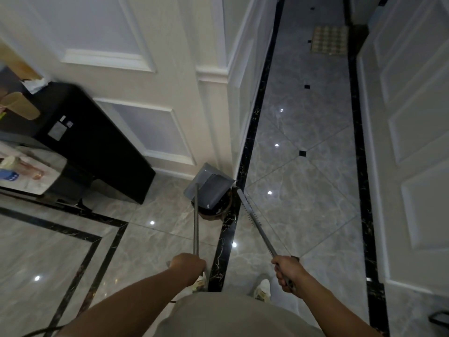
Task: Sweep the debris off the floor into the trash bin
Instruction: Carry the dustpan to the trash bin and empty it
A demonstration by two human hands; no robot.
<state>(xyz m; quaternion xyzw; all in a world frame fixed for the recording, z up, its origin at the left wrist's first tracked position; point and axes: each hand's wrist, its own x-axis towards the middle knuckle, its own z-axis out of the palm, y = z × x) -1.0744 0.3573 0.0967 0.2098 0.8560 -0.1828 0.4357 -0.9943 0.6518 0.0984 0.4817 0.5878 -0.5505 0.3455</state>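
Observation:
My left hand [188,266] grips the metal handle of a grey dustpan [209,186]. The pan is tipped over a small dark round trash bin [216,210] that stands by the wall corner. My right hand [288,269] grips the handle of a broom [252,222], whose head sits low just right of the bin. I cannot make out any debris on the glossy grey tile floor [303,190].
A black cabinet [97,147] and a cluttered table [29,171] stand at the left. White panelled walls and a door [408,142] line a narrow corridor with a mat [329,40] at its far end. My feet [262,289] are near the black floor border.

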